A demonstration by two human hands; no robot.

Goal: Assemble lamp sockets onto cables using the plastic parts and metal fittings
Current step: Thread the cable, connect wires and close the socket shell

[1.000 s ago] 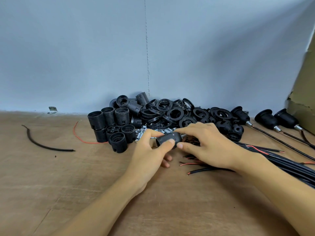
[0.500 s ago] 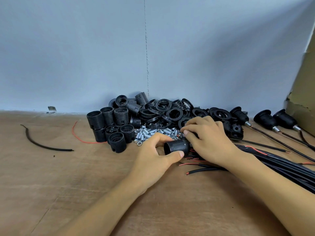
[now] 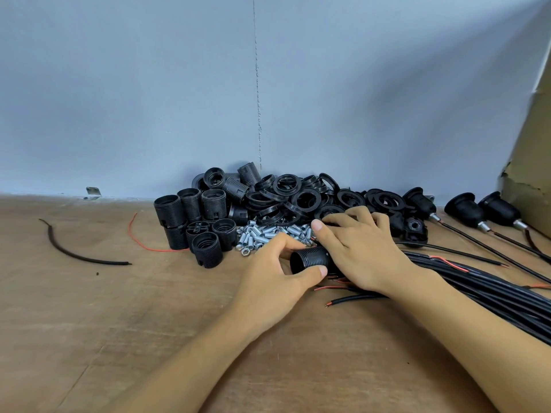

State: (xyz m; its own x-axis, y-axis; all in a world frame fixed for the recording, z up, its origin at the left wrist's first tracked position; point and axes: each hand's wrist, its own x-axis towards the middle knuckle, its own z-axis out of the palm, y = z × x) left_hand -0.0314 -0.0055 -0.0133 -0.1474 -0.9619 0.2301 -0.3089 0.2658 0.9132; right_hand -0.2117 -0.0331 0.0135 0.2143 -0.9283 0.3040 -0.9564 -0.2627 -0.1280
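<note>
Here, a black ribbed socket shell (image 3: pixel 310 260) is gripped sideways by the left hand (image 3: pixel 268 274), low over the wooden table (image 3: pixel 119 308). Its right end is covered by the right hand (image 3: pixel 360 245), whose fingers are bent at the black rings (image 3: pixel 307 199); a hold cannot be told. Metal fittings (image 3: pixel 262 234) are seen just behind, cables (image 3: pixel 492 293) at right.

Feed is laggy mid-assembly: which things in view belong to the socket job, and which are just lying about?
Job: threaded socket shell, in the grip of the left hand; loose socket shells; black rings; metal fittings; cable bundle; finished sockets.
Lying about: black cable offcut; red wire scrap; metal bracket; cardboard.
</note>
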